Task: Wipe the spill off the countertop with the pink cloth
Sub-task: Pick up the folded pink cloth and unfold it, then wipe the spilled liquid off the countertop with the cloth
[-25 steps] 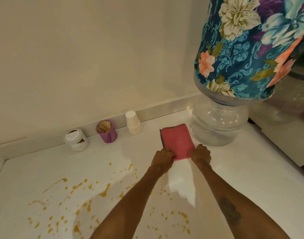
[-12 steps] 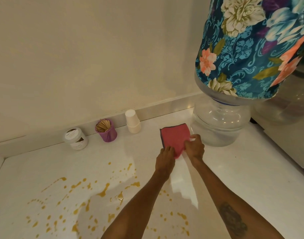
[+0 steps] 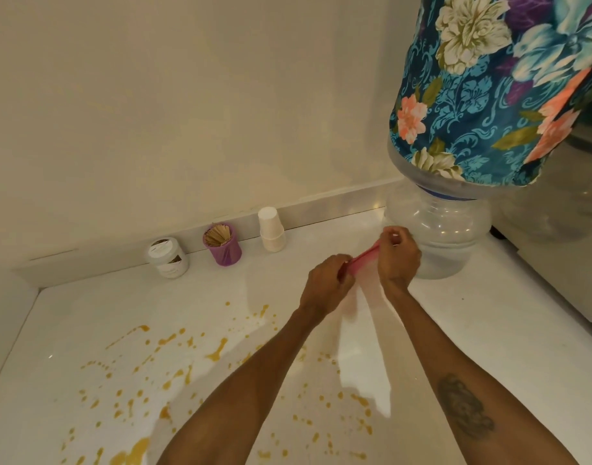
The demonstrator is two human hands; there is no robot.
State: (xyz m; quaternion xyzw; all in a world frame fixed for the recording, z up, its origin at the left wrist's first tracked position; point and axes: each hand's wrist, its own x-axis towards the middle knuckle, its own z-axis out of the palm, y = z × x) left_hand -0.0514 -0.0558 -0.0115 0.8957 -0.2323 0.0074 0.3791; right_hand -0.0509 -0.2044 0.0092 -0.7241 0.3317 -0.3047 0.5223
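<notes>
Both hands up off the bench [image 3: 489, 330], just in front of the clear water jug base [image 3: 439, 236]. Pink cloth [image 3: 365, 258] bunched into a narrow band, stretched between left hand [image 3: 326, 286] and right hand [image 3: 398, 260], clear of the surface. Left grip clenched on the cloth's near-left end; right grip clenched on the far-right end, fingers [image 3: 393, 234] curled over it. Most of the cloth hidden inside the fists, so fold state hard to tell, probably rolled or twisted. Faint pink reflection on the glossy top under the hands.

Spill [image 3: 174, 360] untouched: orange-yellow splatter across the near-left of the bench, drops and streaks spread from near the left edge to under both forearms, larger puddle at the bottom edge. Well apart from the cloth.

Along the back wall, left to right: white jar [image 3: 169, 256], purple holder with wooden sticks [image 3: 222, 245], stack of upturned white paper cups [image 3: 272, 229]. All upright, clear of the splatter. Floral fabric cover [image 3: 489, 95] over the upper part of the jug, top right. Tattoo visible on the right forearm.
</notes>
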